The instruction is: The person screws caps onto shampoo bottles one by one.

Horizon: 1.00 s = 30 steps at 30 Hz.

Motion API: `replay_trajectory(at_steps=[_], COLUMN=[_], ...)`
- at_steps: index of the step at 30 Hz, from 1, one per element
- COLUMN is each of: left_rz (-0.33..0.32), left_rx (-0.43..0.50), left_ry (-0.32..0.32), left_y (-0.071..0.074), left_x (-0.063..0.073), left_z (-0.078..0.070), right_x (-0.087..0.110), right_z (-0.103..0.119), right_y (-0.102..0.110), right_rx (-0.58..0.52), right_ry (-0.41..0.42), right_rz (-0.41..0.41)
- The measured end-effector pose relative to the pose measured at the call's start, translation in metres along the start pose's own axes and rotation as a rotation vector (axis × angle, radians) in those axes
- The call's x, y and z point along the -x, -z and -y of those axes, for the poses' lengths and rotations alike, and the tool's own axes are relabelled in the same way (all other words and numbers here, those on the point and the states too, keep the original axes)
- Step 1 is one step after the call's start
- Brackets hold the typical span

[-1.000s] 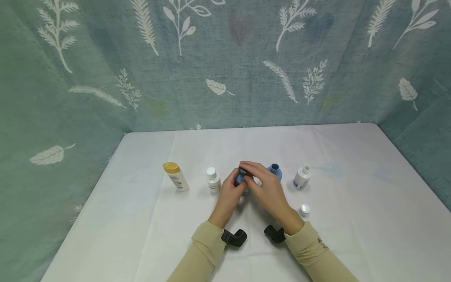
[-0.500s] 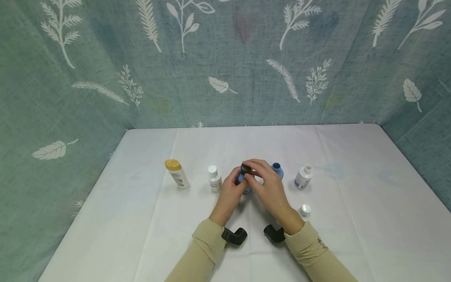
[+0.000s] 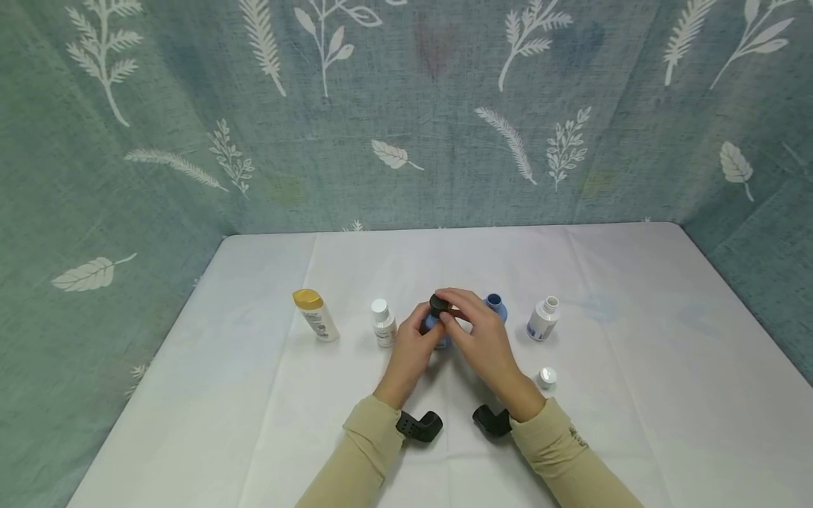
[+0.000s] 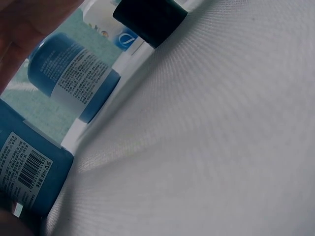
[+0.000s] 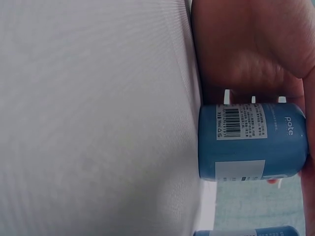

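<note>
A blue bottle (image 5: 253, 142) with a barcode label stands upright on the table, and my left hand (image 3: 408, 356) grips it round the side. On its neck sits a black cap (image 3: 438, 304). The thumb and fingers of my right hand (image 3: 485, 346) pinch this cap from the right side. Just beyond the right hand is a second blue bottle (image 3: 495, 305) with its mouth uncapped, partly hidden by that hand; its label shows in the left wrist view. Whether the cap's thread is engaged cannot be told.
Left of the hands stand a capped white bottle (image 3: 384, 324) and a cream bottle with a yellow cap (image 3: 315, 315). To the right are an uncapped white bottle (image 3: 543, 319) and a loose white cap (image 3: 546, 377). A patterned curtain (image 3: 406, 120) rises behind the white table.
My right fingers have shifted round the black cap, so more of its top shows now. The left hand keeps its grip on the blue bottle. The head view has moved slightly.
</note>
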<state>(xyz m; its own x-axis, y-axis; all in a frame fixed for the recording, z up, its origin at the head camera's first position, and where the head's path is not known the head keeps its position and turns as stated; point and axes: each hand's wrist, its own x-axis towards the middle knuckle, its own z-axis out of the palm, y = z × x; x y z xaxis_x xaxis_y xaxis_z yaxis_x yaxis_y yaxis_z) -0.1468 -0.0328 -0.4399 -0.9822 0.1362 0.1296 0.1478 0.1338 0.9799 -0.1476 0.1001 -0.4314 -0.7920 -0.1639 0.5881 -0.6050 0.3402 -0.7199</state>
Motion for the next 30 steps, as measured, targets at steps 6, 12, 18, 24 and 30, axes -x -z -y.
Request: replay_trajectory(at_steps=[6,12,18,24,30], left_rz=[0.012,0.013,0.013,0.028,0.034], left_rx=[0.014,0.008,0.002,0.014,0.009], left_ry=[0.001,0.018,0.044,0.024,0.024], left_y=[0.0013,0.0009,-0.0004,-0.0008,0.0006], left_x=[-0.0009,-0.0006,0.0004,0.0003,-0.0004], left_z=[-0.0001,-0.0017,-0.0024,-0.0015,0.0005], right_x=[-0.0008,-0.0001,0.0018,0.0016,0.0008], right_z=[-0.0001,0.0027,0.0007,-0.0018,-0.0024], right_y=[-0.0014,-0.0004,-0.0003,-0.0004,-0.0016], right_rx=[-0.012,0.017,0.017,-0.039,-0.041], right_ry=[-0.022,-0.049,-0.061,-0.057,-0.049], right_rz=[-0.008,0.017,0.024,0.009,0.003])
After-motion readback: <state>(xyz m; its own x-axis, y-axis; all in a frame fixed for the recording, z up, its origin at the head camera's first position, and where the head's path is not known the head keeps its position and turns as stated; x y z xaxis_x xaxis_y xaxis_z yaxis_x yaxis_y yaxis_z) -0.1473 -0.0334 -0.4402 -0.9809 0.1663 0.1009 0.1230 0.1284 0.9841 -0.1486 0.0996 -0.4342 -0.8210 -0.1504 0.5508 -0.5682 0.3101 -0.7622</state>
